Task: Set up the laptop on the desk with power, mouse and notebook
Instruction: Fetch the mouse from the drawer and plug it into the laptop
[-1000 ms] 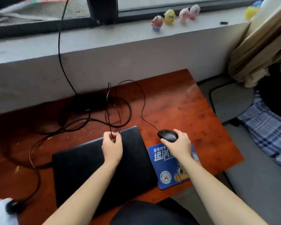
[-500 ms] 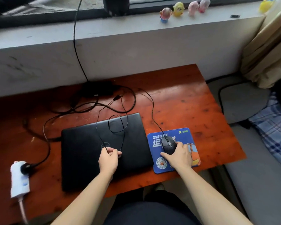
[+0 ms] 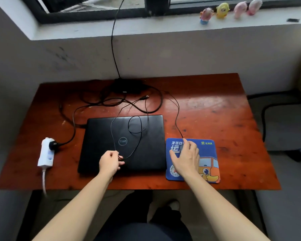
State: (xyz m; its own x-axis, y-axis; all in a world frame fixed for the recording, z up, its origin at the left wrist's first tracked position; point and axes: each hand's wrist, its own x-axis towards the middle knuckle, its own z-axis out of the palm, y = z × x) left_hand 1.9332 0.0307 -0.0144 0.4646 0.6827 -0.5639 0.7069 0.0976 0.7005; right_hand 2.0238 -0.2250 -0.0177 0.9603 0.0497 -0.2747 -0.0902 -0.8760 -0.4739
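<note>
A closed black laptop [image 3: 111, 133] lies flat in the middle of the red-brown desk [image 3: 215, 110]. My left hand [image 3: 109, 162] pinches the thin mouse cable [image 3: 137, 136] over the laptop's near edge; the cable loops across the lid. To the laptop's right sits a blue mouse pad [image 3: 208, 150] with an orange cartoon. My right hand [image 3: 186, 157] covers the black mouse [image 3: 181, 148] on the pad, so only a sliver of it shows. The cable's USB plug [image 3: 144, 97] lies loose behind the laptop. A black power brick [image 3: 129, 86] sits at the desk's back edge. No notebook is in view.
A white power strip [image 3: 46, 152] with a black plug in it lies at the desk's left. Tangled black power cables [image 3: 101, 103] spread behind the laptop, and one cord rises to the window. Several small toy figures [image 3: 222, 10] stand on the sill. A grey seat is at right.
My view has pulled back and upward. The right hand brought the mouse from the pad's far edge onto the pad. The left hand drew the cable toward me across the lid.
</note>
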